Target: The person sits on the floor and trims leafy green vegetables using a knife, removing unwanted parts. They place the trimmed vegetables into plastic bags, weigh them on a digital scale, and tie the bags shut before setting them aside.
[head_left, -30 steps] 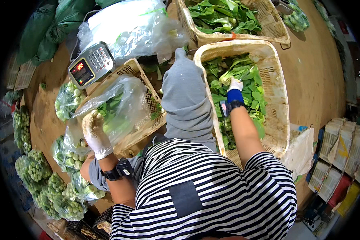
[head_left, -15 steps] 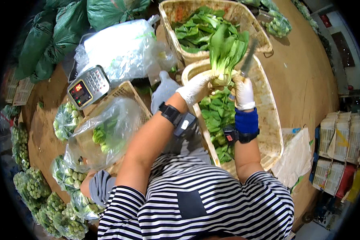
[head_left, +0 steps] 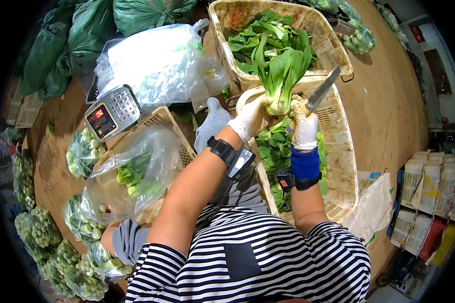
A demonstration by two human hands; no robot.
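White-gloved, my left hand (head_left: 250, 120) is closed around the base of a bok choy (head_left: 280, 76), whose leaves point up and away from me. My right hand (head_left: 304, 126), gloved too, grips a knife (head_left: 323, 90) by its handle right beside the bok choy's base; the blade slants up to the right. Both hands are above a near plastic basket (head_left: 346, 166) with loose green leaves (head_left: 275, 161) in it. Just beyond, a far basket (head_left: 333, 46) holds more bok choy (head_left: 247, 43), partly hidden by the held one.
To the left lie a digital scale (head_left: 114, 112), a pile of clear plastic bags (head_left: 151, 60) and a crate (head_left: 174, 132) bearing an open bag of greens (head_left: 134, 174). Several bagged vegetables (head_left: 38, 230) line the left side. Green sacks (head_left: 88, 40) stand at the far left.
The knife blade has tipped further to the right. The bok choy has come slightly lower and its leaves have spread. Both hands keep their hold.
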